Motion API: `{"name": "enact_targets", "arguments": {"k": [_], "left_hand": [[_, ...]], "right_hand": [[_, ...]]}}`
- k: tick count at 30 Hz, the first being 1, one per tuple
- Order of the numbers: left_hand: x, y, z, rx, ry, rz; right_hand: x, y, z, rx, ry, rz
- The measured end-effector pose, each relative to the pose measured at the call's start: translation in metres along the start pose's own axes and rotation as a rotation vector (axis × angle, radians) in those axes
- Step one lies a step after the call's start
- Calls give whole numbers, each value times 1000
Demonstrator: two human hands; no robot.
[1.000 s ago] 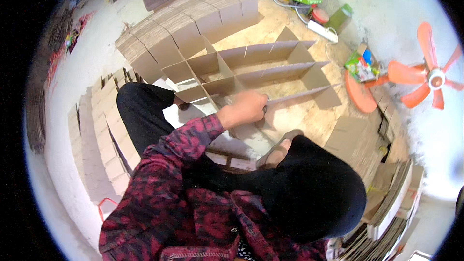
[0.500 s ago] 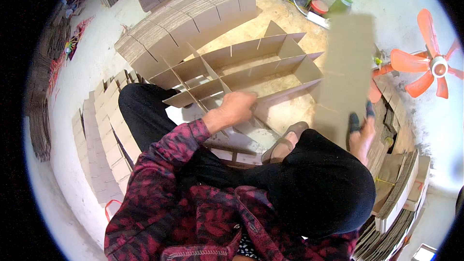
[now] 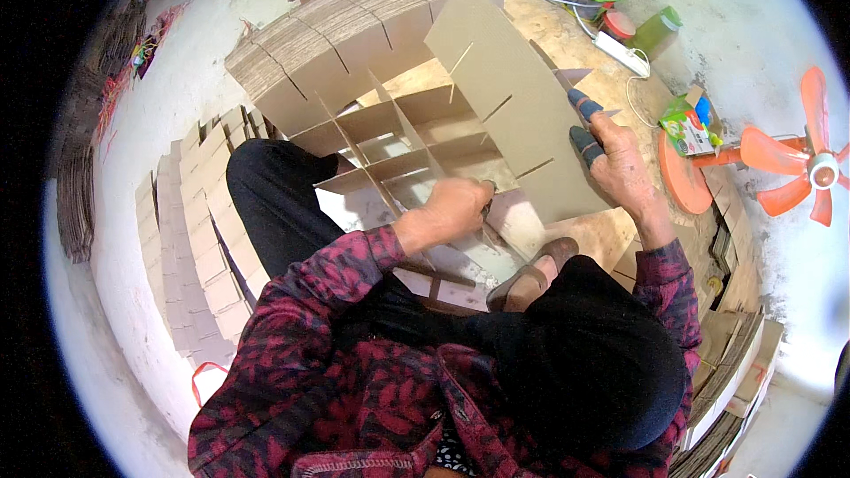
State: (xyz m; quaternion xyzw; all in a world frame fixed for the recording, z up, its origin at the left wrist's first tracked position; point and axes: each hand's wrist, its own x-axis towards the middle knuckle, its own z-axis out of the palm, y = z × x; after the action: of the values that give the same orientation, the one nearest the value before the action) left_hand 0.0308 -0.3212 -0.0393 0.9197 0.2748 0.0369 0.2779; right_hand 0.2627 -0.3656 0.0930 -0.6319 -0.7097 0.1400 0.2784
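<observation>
A flat cardboard sheet (image 3: 528, 137) with several cut slots is in my right hand (image 3: 620, 164). The thumb and a finger of that hand, in dark finger covers, grip the sheet's right edge. The sheet is tilted over the right part of a cardboard divider grid (image 3: 376, 117), hiding much of it. Interlocked strips form the grid's open cells, which stand between my knees. My left hand (image 3: 445, 215) is closed at the grid's near side, its curled fingers on a strip there; the fingertips are partly hidden.
A thick stack of slotted cardboard (image 3: 305, 49) lies beyond the grid. More cardboard stacks (image 3: 208, 230) stand left of my knee. At right are an orange fan (image 3: 819, 168), a white power strip (image 3: 620, 53), a green jar (image 3: 656, 31) and a small green box (image 3: 686, 128).
My right hand has swung the cardboard sheet left and tilted it over the grid. My left hand has stayed at the grid. The view has shifted slightly.
</observation>
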Motion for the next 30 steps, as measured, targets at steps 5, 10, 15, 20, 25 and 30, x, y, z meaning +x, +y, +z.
{"name": "enact_targets", "arguments": {"k": [5, 10, 15, 20, 25, 30], "left_hand": [[1, -1, -1, -38, 67, 35], [2, -4, -1, -29, 30, 27], [1, -3, 1, -12, 2, 37], [1, 0, -1, 5, -59, 16], [-1, 0, -2, 28, -69, 2], [0, -1, 1, 15, -18, -7]], "right_hand": [[1, -10, 5, -25, -27, 29], [-7, -23, -6, -14, -81, 114], [-12, -17, -1, 1, -89, 136], [-10, -23, -9, -53, -112, 141], [-4, -7, 24, -48, -76, -3], [-11, 7, 59, -101, -182, 49]]}}
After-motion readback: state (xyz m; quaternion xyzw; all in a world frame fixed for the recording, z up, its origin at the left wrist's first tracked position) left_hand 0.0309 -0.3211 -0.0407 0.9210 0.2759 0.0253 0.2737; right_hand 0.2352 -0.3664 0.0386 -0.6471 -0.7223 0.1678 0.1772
